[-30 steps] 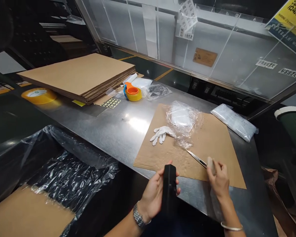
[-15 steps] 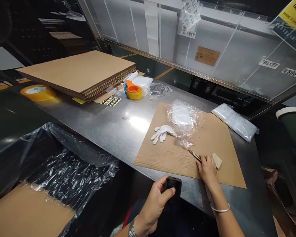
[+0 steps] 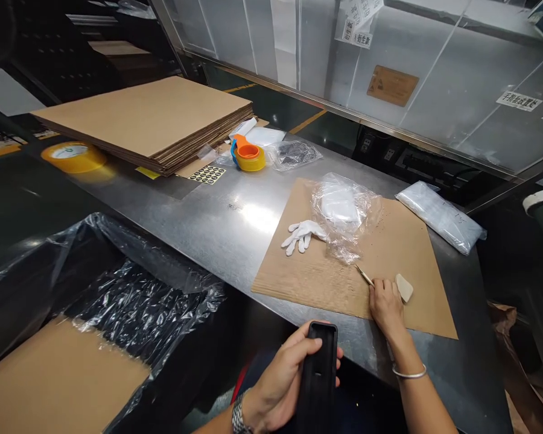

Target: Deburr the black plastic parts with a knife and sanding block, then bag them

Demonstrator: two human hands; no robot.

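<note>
My left hand (image 3: 283,377) is wrapped round a long black case (image 3: 319,374) at the bottom centre, thumb on its near side and fingertips showing at the far edge. The case has a recessed face. My right hand (image 3: 387,306) rests on the brown cardboard sheet (image 3: 308,286), fingers closed on a thin pointed metal tool (image 3: 364,275) that points up and left. Beside those fingers lies a beige block (image 3: 404,288). Farther up the sheet are a white glove (image 3: 303,235) and a clear plastic bag (image 3: 341,208) with white material inside.
A cardboard stack (image 3: 154,117) and an orange tape dispenser (image 3: 248,154) stand on the metal table (image 3: 199,223). A tape roll (image 3: 72,157) is at the left, a wrapped plastic pack (image 3: 441,216) at the right. A black-lined bin (image 3: 131,301) is lower left.
The black case has turned in my left hand, now showing its long recessed face and fingertips behind it. My right hand and the tool remain on the cardboard, while the whole view has shifted slightly.
</note>
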